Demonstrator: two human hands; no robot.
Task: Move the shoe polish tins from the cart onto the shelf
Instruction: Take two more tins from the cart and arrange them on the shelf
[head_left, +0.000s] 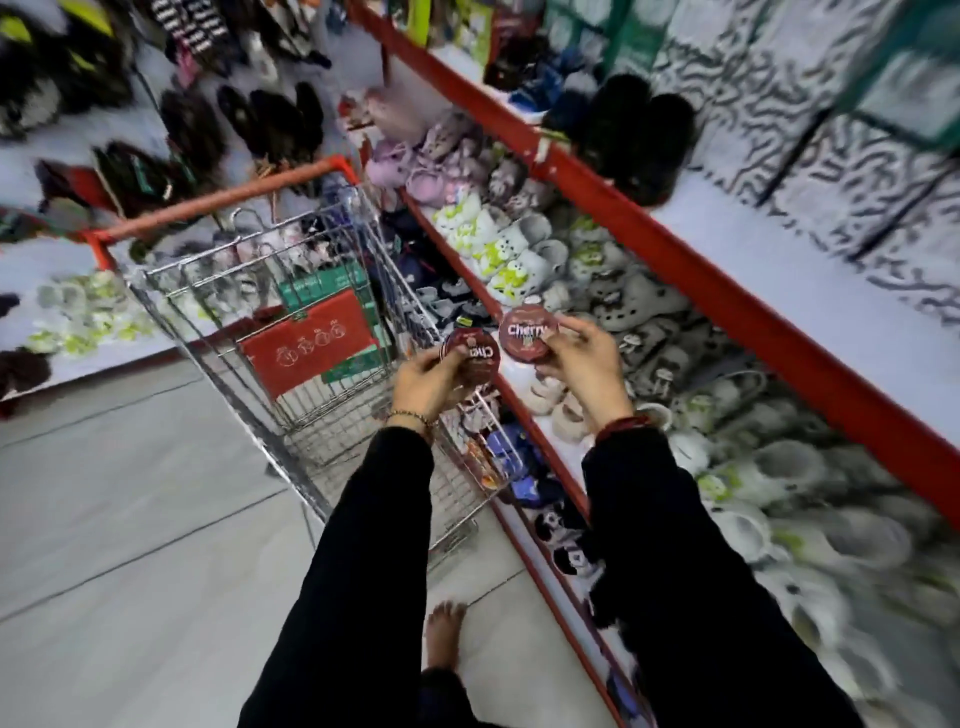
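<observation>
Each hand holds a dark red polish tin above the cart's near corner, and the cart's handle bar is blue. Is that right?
Not quite. The left hand and right hand do each hold a dark red tin, but the head view shows the cart's handle bar is red-orange, not blue.

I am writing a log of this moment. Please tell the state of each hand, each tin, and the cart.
left hand: holds a tin
right hand: holds a tin
left tin: closed, held above cart edge
right tin: closed, held over shelf edge
cart: standing beside shelf, boxes inside
</observation>
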